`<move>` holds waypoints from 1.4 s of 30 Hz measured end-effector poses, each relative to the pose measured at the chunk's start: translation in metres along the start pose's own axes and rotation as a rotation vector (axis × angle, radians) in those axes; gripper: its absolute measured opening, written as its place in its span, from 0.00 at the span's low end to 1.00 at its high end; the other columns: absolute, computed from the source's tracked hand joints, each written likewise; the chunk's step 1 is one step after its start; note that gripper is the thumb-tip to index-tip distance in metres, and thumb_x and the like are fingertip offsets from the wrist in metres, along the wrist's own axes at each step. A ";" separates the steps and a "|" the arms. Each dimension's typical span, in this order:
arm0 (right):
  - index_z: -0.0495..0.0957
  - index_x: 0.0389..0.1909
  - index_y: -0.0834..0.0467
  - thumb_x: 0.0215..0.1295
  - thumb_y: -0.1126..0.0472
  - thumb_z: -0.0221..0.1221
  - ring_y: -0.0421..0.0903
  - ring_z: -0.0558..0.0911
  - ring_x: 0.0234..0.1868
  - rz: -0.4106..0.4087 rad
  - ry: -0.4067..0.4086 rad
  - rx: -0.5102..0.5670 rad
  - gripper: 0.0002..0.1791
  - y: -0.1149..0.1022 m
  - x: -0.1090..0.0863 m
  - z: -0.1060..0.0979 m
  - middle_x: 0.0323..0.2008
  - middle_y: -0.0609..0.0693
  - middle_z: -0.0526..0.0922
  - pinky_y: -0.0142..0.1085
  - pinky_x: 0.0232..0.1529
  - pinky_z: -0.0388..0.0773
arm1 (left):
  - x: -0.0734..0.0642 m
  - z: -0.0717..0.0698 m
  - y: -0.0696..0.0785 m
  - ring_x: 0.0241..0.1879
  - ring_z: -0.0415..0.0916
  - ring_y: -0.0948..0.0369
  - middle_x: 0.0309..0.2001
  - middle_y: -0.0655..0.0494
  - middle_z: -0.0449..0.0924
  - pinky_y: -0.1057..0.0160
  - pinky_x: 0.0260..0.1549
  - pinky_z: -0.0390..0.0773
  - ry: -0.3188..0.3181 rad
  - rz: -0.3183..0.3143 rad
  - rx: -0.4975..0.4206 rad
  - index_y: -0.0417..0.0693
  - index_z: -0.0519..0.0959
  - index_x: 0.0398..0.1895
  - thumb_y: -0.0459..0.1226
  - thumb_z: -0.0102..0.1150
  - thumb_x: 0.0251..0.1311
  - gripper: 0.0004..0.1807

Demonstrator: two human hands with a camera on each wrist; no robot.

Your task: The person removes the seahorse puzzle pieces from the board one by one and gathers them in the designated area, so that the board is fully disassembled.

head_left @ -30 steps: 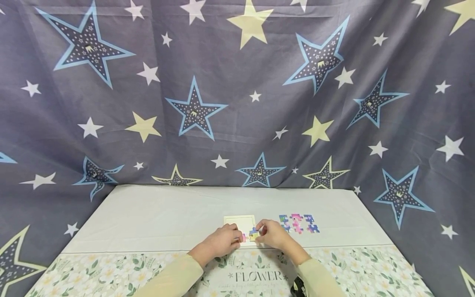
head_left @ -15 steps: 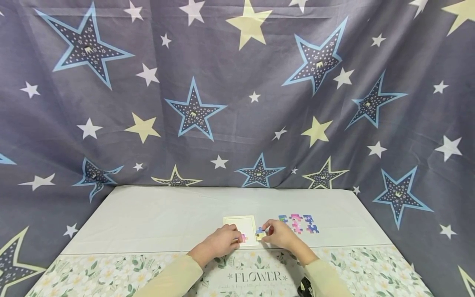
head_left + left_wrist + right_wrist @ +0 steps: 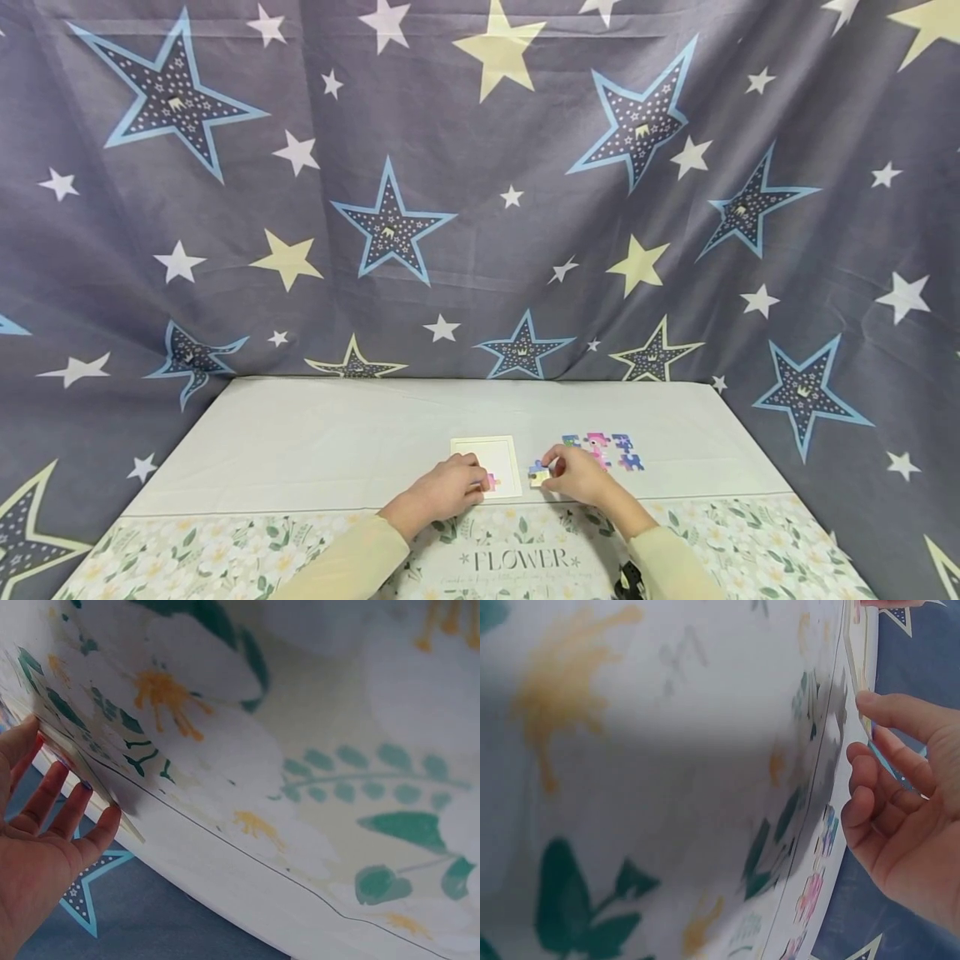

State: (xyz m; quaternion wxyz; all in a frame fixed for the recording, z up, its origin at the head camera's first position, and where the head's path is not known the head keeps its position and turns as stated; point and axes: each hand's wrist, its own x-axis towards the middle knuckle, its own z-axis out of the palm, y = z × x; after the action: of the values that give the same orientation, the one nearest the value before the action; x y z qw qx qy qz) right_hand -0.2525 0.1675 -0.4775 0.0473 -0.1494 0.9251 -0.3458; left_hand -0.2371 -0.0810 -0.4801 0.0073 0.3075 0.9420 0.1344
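A shallow cream puzzle frame point(image 3: 513, 462) lies on the table, its left side partly covered by my left hand point(image 3: 448, 487). The thumb is at the frame's near edge, with the curved fingers over its lower left. A pink jigsaw piece point(image 3: 493, 482) shows inside the frame by those fingertips. To the right of the frame, my right hand point(image 3: 581, 479) pinches a blue-and-yellow jigsaw piece point(image 3: 537, 475) between thumb and index finger. In the right wrist view, the other fingers of that right hand point(image 3: 915, 780) are curled.
Several loose jigsaw pieces, among them a pink one point(image 3: 598, 444) and a blue one point(image 3: 632, 462), lie right of my right hand. A flower-print cloth point(image 3: 517, 533) covers the table's near part. A star-patterned curtain point(image 3: 480, 250) hangs behind the white tabletop point(image 3: 337, 433).
My right hand has moved right, carrying the blue-and-yellow jigsaw piece from over the frame's lower right to outside it. The left hand has stayed at the frame.
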 end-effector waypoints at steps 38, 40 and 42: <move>0.76 0.39 0.62 0.50 0.67 0.66 0.42 0.69 0.23 0.039 0.045 0.048 0.14 0.042 -0.022 -0.033 0.23 0.49 0.72 0.29 0.20 0.66 | -0.001 -0.004 0.002 0.35 0.67 0.67 0.39 0.61 0.74 0.64 0.38 0.76 0.001 -0.021 -0.025 0.56 0.79 0.35 0.43 0.60 0.59 0.04; 0.76 0.39 0.63 0.50 0.68 0.66 0.42 0.69 0.24 0.036 0.046 0.051 0.14 0.045 -0.023 -0.035 0.23 0.49 0.72 0.29 0.20 0.66 | -0.001 -0.004 0.002 0.36 0.67 0.67 0.39 0.61 0.73 0.64 0.39 0.76 0.001 -0.020 -0.023 0.57 0.79 0.34 0.43 0.60 0.58 0.04; 0.76 0.39 0.63 0.50 0.68 0.66 0.42 0.69 0.24 0.034 0.049 0.050 0.14 0.048 -0.025 -0.037 0.23 0.49 0.72 0.29 0.20 0.66 | -0.001 -0.003 0.002 0.36 0.68 0.67 0.39 0.62 0.73 0.63 0.39 0.76 -0.002 -0.020 -0.023 0.57 0.79 0.34 0.43 0.60 0.59 0.04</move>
State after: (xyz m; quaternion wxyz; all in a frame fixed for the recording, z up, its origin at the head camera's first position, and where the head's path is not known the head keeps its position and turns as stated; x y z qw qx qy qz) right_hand -0.2475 0.2330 -0.4815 0.0342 -0.1240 0.9194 -0.3717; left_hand -0.2355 -0.0804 -0.4762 0.0130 0.2982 0.9434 0.1447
